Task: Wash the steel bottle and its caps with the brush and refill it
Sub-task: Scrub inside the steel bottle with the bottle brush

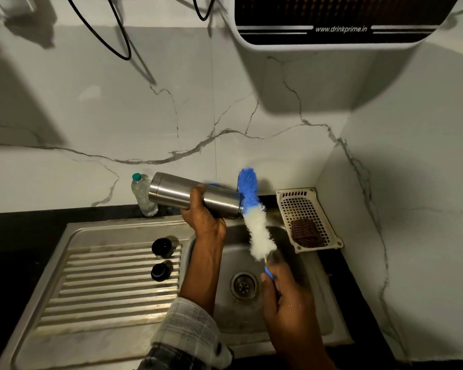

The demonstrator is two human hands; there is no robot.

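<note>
My left hand (202,209) grips the steel bottle (171,192) around its middle and holds it on its side above the sink, mouth pointing right. A bottle brush (254,214) with blue and white bristles stands just outside that mouth, its blue tip up. My right hand (286,297) holds the brush by its blue handle over the basin. Two black caps (162,247) (160,271) sit on the ribbed drainboard to the left of the basin.
The steel sink basin (300,311) has a round drain (244,285) in its floor. A clear plastic bottle (142,194) with a green cap stands against the wall. A cream basket (309,204) holding a brown scrubber sits at the right. A water purifier (340,20) hangs above.
</note>
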